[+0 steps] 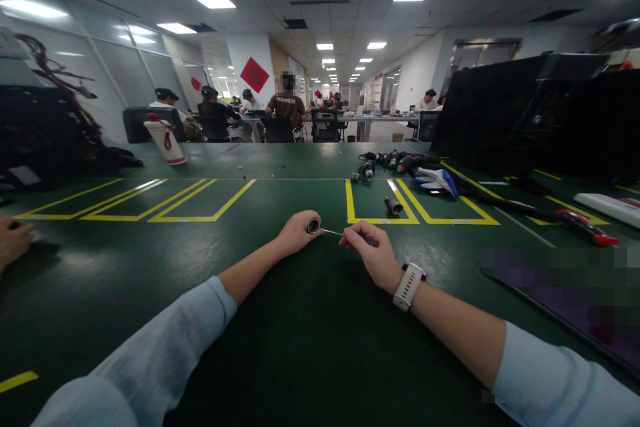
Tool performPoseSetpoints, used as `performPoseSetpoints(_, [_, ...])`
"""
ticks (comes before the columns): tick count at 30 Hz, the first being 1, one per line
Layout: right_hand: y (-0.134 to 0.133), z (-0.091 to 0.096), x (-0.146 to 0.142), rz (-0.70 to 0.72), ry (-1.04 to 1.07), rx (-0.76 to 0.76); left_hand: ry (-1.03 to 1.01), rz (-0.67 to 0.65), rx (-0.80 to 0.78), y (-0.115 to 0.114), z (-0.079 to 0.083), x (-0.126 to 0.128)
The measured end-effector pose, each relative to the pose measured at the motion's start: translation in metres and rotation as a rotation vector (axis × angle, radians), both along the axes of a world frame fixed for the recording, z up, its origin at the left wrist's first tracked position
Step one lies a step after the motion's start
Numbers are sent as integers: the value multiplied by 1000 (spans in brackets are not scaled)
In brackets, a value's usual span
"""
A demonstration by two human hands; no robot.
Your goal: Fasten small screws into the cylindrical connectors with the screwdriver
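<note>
My left hand (296,232) is closed round a small dark cylindrical part (313,225), its round end facing right. My right hand (373,255) pinches a thin tool with a purple handle (371,241); the tool's slim metal shaft points left and its tip touches the end of the cylindrical part. Both hands hover just above the dark green table (310,347), near its middle. A white watch (409,285) is on my right wrist.
A loose small cylinder (393,205) lies in a yellow-taped box ahead. Behind it are several dark parts (387,161), blue-white gloves (436,180) and a red-handled screwdriver (583,227). A white bottle (167,140) stands far left. Another person's hand (13,240) rests at the left edge. A dark tablet (565,293) lies right.
</note>
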State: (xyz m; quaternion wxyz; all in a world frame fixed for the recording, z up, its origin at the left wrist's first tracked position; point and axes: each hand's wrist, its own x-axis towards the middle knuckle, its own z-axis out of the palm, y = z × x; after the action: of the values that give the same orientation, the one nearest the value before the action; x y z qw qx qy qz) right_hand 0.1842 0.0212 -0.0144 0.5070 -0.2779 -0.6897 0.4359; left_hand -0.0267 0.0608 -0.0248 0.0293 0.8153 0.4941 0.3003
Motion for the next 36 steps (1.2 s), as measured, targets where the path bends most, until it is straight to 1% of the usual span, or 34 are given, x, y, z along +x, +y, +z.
performPoseSetpoints(2, [-3, 2, -1, 0, -118, 89, 51, -27, 9, -2, 1, 2])
performPoseSetpoints(4, [-6, 3, -3, 2, -183, 149, 93, -64, 12, -5, 1, 4])
performPoseSetpoints(7, [-8, 2, -7, -5, -221, 183, 116, -102, 21, -8, 3, 7])
performPoseSetpoints(9, [-9, 2, -8, -17, -217, 168, 112, -113, 34, -10, 3, 9])
performPoseSetpoints(13, [-6, 1, -9, 1, -132, 40, 71, -114, 38, -11, 3, 11])
performPoseSetpoints(17, [-1, 0, -8, 74, 52, -191, -37, -89, 11, -12, 2, 12])
performPoseSetpoints(20, [0, 0, -9, 137, 207, -378, -84, -105, -2, -12, 2, 12])
performPoseSetpoints(22, [1, 0, -9, 173, 259, -461, -104, -117, -6, -12, 3, 12])
performPoseSetpoints(23, [1, 0, -9, 182, 277, -477, -110, -118, -8, -12, 3, 12])
performPoseSetpoints(25, [1, -1, -8, 180, 293, -458, -106, -105, -6, -13, 4, 12])
performPoseSetpoints(27, [2, -3, -8, 142, 265, -392, -68, -72, 15, -14, 4, 13])
performPoseSetpoints(30, [2, -8, -9, 78, 141, -264, 57, -26, 78, -15, 3, 13])
performPoseSetpoints(32, [2, -10, -10, 61, 67, -201, 131, -14, 114, -16, 3, 13])
performPoseSetpoints(34, [2, -10, -10, 72, 43, -187, 139, -6, 131, -18, 4, 14])
performPoseSetpoints(36, [1, -9, -10, 102, 76, -218, 81, 1, 129, -18, 5, 14])
